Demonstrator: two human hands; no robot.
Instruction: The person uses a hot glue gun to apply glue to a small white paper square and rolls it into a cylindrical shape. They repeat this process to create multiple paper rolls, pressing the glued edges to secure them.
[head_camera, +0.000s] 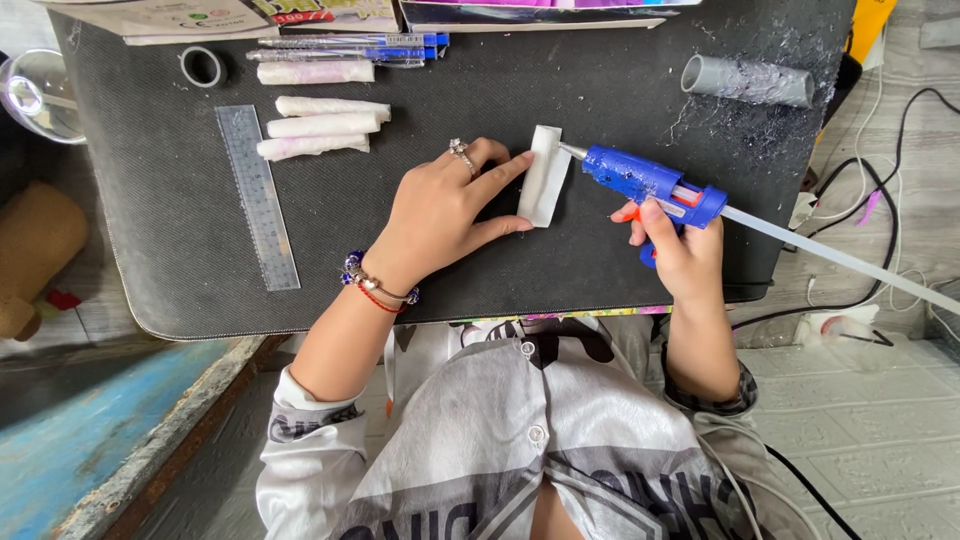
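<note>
Pressing down with spread fingers, the left hand (440, 215) pins a small white folded piece (544, 176) flat on the dark mat (150, 250), thumb and forefinger bracketing its near edge without closing around it. The right hand (678, 243) is wrapped shut on the handle of a blue glue gun (650, 185), a finger on the orange trigger, and the metal nozzle touches the top right corner of the white piece. A clear glue stick (830, 255) juts from the back of the gun toward the right. To judge from the layout, the work is partly through: four finished white rolls (322, 125) lie well apart to the upper left, one near the pens (350, 48) and three stacked just beside a clear ruler (258, 195), while the piece under the hand is flat and not yet rolled or sealed. Whether glue has already come out at the nozzle cannot be told. A grey tube (748, 80) flecked with dried glue lies at the mat's upper right, and a small tape ring (202, 66) sits near the top left.
</note>
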